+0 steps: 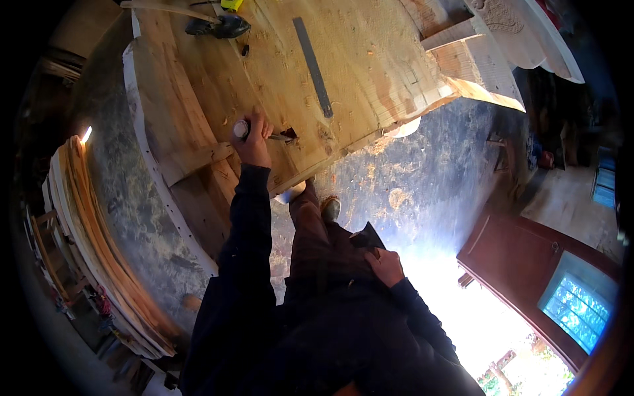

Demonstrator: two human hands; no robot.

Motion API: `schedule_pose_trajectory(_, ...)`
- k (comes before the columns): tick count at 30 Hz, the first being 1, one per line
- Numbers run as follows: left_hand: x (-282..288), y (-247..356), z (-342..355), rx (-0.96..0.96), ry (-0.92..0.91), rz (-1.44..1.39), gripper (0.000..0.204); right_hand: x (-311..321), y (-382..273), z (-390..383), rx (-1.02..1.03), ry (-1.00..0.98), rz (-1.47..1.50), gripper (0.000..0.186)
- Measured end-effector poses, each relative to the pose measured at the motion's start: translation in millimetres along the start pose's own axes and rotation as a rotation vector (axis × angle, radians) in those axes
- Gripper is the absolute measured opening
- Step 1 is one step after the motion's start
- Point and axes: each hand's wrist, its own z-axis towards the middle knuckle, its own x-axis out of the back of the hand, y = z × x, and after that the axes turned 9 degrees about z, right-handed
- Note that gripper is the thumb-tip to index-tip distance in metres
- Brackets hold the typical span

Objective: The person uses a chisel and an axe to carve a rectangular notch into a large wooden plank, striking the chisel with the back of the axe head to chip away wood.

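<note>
The mottled grey concrete floor [422, 158] spreads widest around me, scuffed and dusted with pale shavings. Over it lies the broad wooden surface [370, 79], pale yellow planks with visible grain, knots and a ragged edge at the left. Left of that, long boards [119, 251] are stacked, bowed by the lens, their edges orange-brown and cream. The smooth red-brown door [508, 244] stands at the right, with a blue-lit pane in it.

On the planks, near the far left, sits a black, glossy tool [228, 26] close to a pale stick. Nearer the middle is a straight, flat, dull grey strip [312, 66]; any markings on it are too small for me to read.

My right hand [386, 265], by my thigh, is curled round a dark, wedge-shaped tool [368, 239]. My left hand [253, 140] grips the chisel [242, 129] by its round-ended handle, near the planks' near edge. Its narrow blade points to a small dark hole [289, 134]; I cannot tell whether the tip is inside.
</note>
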Motion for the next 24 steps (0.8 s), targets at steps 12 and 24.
schedule_pose_trajectory(12,3,1,0,-0.029,0.016,-0.05,0.031,12,-17,1,-0.041,0.054,0.127,0.041)
schedule_pose_trajectory(24,-23,-9,10,-0.071,0.01,0.249,0.024,2,4,6,-0.062,-0.013,0.041,0.036)
